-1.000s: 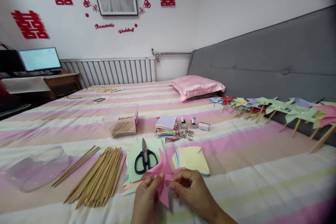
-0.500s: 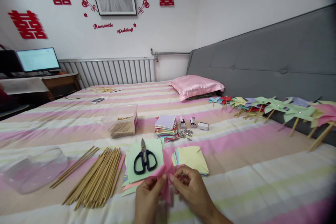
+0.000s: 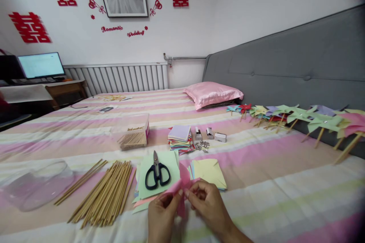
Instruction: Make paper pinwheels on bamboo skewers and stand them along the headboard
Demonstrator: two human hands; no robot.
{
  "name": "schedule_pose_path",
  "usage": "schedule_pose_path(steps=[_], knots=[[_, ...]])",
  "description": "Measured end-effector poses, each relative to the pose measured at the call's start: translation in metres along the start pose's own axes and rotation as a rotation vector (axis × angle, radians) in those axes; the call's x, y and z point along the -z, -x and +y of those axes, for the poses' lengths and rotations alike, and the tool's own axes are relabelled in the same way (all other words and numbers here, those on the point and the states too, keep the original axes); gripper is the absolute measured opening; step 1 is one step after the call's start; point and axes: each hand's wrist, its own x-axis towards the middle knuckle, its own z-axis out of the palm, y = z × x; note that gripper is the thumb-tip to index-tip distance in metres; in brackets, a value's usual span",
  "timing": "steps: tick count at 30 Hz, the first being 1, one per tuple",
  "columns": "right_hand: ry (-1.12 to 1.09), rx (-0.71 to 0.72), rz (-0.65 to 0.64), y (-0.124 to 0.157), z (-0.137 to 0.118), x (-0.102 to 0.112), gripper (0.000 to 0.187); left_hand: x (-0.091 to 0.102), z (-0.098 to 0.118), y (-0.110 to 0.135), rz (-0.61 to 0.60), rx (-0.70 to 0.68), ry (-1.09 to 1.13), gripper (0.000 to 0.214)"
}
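Note:
Between my two hands is a pink paper pinwheel [image 3: 184, 174], its blades folded in toward the centre. My left hand [image 3: 164, 210] pinches it from the left with thumb and fingers. From the right, my right hand [image 3: 207, 201] pinches near the middle, thumb against the paper; whether a pin sits there I cannot make out. Just behind my left hand, scissors with dark handles [image 3: 157, 174] lie on a stack of green paper [image 3: 172, 163]. A stack of cut paper squares [image 3: 209, 171], yellow on top, lies behind my right hand.
Wooden sticks [image 3: 107, 193] lie in a pile at left, beside a clear plastic container [image 3: 37, 186]. Farther back are a box of thin sticks [image 3: 132, 138], small coloured papers [image 3: 179, 133], metal pins [image 3: 202, 145] and small boxes [image 3: 220, 137]. Finished pinwheels [image 3: 325, 121] line the grey headboard [image 3: 285, 60].
Both hands stay almost in place on the pink paper. The paper's upper blade has shifted slightly to the right, and my left hand has moved a little right.

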Motion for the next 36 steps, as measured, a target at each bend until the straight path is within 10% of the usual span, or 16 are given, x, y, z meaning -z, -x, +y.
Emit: schedule_pose_path(steps=[13, 21, 36], knots=[[-0.071, 0.01, -0.038, -0.005, -0.008, 0.012, 0.026, -0.005, 0.018, 0.006, 0.175, -0.007, 0.032, 0.022], [0.419, 0.058, 0.215, -0.053, 0.021, 0.069, 0.028, -0.007, 0.014, 0.006, 0.194, -0.003, 0.0, 0.025], [0.848, 0.135, 0.038, -0.1, 0.065, 0.09, 0.042, -0.01, 0.007, 0.004, 0.218, 0.006, -0.021, 0.021]])
